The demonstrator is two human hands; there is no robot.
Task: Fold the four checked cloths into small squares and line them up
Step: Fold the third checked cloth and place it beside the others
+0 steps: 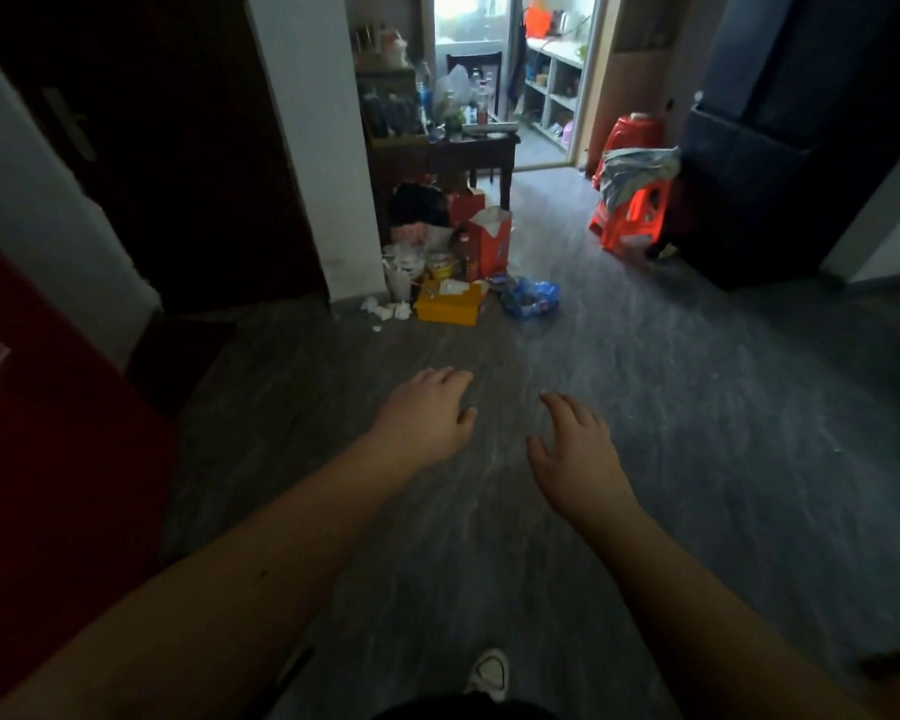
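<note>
A shoe (489,672) is seen nearest. Beyond it, the left hand (427,413) and right hand (575,454) are held out side by side, fingers relaxed, nothing grasped. No checked cloths are shown; their direction from either hand cannot be told. A grey cloth (637,171) is draped over red stools (630,223), far right.

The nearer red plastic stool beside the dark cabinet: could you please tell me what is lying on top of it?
A crumpled grey cloth is draped over the red stool, covering its seat. Whether anything lies beneath the cloth cannot be seen.
</note>
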